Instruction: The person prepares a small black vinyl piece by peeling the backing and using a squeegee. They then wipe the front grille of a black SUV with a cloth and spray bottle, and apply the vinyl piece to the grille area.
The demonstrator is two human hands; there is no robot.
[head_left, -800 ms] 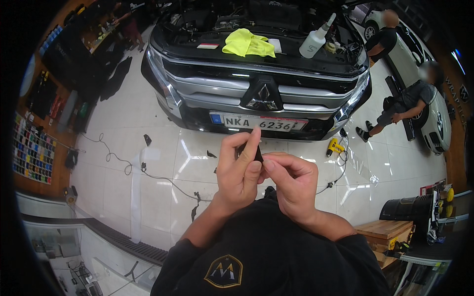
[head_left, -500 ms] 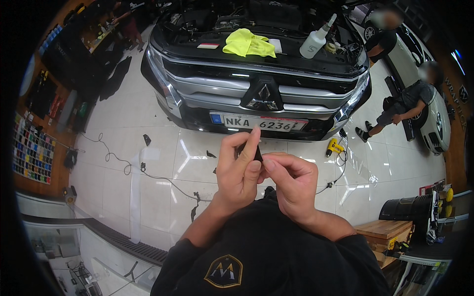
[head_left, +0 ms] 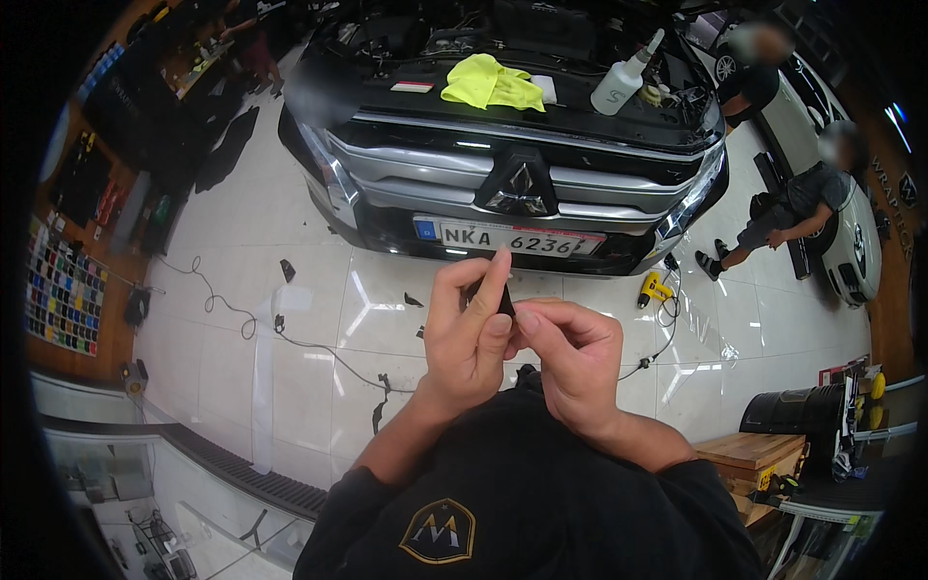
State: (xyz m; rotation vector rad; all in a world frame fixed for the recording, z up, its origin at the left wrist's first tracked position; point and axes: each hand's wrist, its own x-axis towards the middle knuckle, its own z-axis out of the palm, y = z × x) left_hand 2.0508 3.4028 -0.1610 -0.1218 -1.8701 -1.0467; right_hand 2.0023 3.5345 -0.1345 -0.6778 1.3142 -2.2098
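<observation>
In front of my chest, both hands meet around a small, dark, flat piece (head_left: 506, 303), mostly covered by my fingers; I cannot make out its kind. My left hand (head_left: 464, 338) is closed on it, with the index finger pointing up and the thumb against its lower end. The thumb and fingers of my right hand (head_left: 580, 362) are pinched together at its right edge, touching the left hand's fingertips. Beyond them stands a dark car (head_left: 396, 208) with its hood raised. On its front ledge lie a bright yellow cloth (head_left: 493, 82) and a white spray bottle (head_left: 619, 87).
A yellow corded heat gun (head_left: 655, 290) lies on the tiled floor (head_left: 213, 358), right of my hands. A long cable (head_left: 329, 356) crosses the floor among dark scraps. One person (head_left: 807, 198) sits at the right, near a white car (head_left: 855, 246). A wooden box (head_left: 749, 454) stands at lower right.
Both hands keep the same pose on the dark piece. The car and its surroundings have shifted very slightly in the picture.
</observation>
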